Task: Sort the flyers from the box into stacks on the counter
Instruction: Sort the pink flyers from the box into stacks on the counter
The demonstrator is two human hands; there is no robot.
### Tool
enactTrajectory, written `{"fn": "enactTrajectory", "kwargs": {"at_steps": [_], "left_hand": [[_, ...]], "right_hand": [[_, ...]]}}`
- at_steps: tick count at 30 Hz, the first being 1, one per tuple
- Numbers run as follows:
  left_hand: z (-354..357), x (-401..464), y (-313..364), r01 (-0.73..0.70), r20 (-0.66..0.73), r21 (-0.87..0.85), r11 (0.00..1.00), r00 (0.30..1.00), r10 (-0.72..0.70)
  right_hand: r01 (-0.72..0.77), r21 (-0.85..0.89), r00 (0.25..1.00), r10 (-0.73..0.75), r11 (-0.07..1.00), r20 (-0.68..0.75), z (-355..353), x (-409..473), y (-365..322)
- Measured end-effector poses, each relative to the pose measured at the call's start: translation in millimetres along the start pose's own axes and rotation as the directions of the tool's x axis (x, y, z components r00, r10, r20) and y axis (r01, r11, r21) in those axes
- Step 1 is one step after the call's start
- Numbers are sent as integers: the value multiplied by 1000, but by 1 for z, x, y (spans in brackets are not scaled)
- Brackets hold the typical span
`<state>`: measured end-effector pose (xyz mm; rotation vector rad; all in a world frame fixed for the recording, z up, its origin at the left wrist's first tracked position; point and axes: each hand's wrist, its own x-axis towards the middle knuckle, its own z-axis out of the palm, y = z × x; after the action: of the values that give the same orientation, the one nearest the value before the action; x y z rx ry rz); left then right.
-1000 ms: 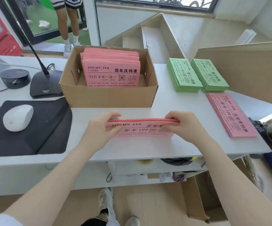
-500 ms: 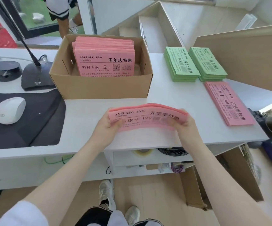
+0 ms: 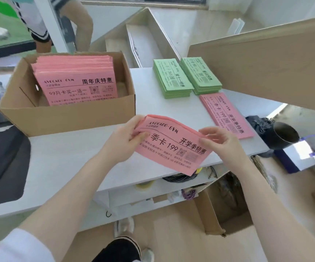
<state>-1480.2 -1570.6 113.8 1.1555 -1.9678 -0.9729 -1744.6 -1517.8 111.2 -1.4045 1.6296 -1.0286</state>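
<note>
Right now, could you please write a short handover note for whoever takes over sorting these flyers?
Left hand and right hand both hold a bundle of pink flyers above the counter edge.
Done: two green stacks and one pink stack lie on the counter at right.
Left: the bundle's print matches the pink stack, so it probably goes there. The box holds more pink flyers with a different print, likely needing a new stack.

The held pink flyers (image 3: 169, 146) read "AVOCADO GYM", "季卡 199", "开学季特惠"; at ten o'clock, the boxed pink flyers (image 3: 77, 84) read "周年庆特惠", "99月卡买一送一".
</note>
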Motion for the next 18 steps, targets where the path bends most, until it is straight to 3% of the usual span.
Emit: {"fn": "enactTrajectory", "kwargs": {"at_steps": [3,6,8,10,12,14,16,18], "left_hand": [[12,35,18,-77,115,-7,997,990,77],[30,77,33,-98,198,-89,991,974,114],[46,105,35,20,192,-199,980,981,19],[64,134,32,220,180,-377,899,970,-162],[82,160,25,418,266,-544,728,908,-323],[99,182,19,547,404,-628,554,837,-368],[119,195,14,595,482,-601,534,802,-353],[138,204,13,611,519,-521,596,781,-347]], "right_hand": [[92,-274,993,-67,957,99,-17,9,-8],[71,-361,993,-32,930,113,-30,27,-11],[-6,-360,998,29,933,59,-45,41,-7],[-102,-297,994,106,949,-2,-61,55,-1],[-187,-198,982,182,962,-47,-75,70,7],[-273,-81,959,265,959,-97,-85,86,17],[-354,-14,926,348,935,-148,-91,103,28],[-407,-29,896,393,913,-205,-97,120,39]]}}
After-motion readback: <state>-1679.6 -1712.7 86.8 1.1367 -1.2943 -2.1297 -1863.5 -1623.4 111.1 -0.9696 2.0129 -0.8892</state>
